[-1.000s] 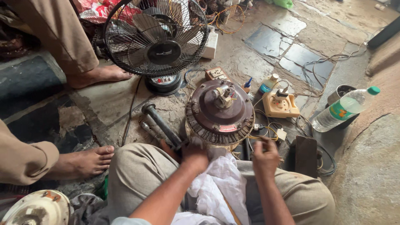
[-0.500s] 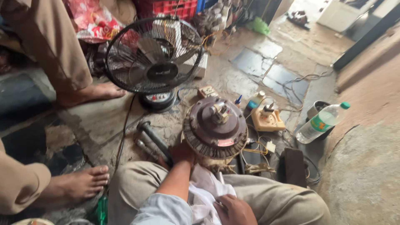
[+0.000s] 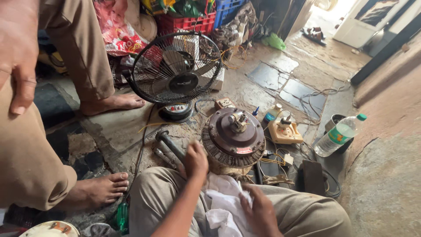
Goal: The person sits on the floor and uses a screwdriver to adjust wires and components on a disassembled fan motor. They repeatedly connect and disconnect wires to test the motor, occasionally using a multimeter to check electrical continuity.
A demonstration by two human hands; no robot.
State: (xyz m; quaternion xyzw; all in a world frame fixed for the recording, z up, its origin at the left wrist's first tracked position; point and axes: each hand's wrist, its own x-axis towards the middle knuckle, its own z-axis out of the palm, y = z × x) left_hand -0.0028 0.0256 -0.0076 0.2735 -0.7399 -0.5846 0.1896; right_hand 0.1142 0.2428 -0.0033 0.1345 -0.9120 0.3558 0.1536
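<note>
1. Left hand [image 3: 195, 161] was closed on the near-left edge of the brown fan motor [image 3: 233, 137], which stood on the stone floor [image 3: 118, 127] just ahead of the person's knees.
2. Right hand [image 3: 259, 210] gripped the white cloth [image 3: 219, 206] in the lap.
3. A table fan [image 3: 175, 68] stood behind the motor; a plastic bottle [image 3: 338, 136] lay well to its right.

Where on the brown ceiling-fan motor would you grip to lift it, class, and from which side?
Probably the ribbed outer rim of the brown fan motor, both hands from opposite sides. It lies flat, wide and round; the shaft stub on top is too narrow. The left hand already rests at its near-left edge.
</note>
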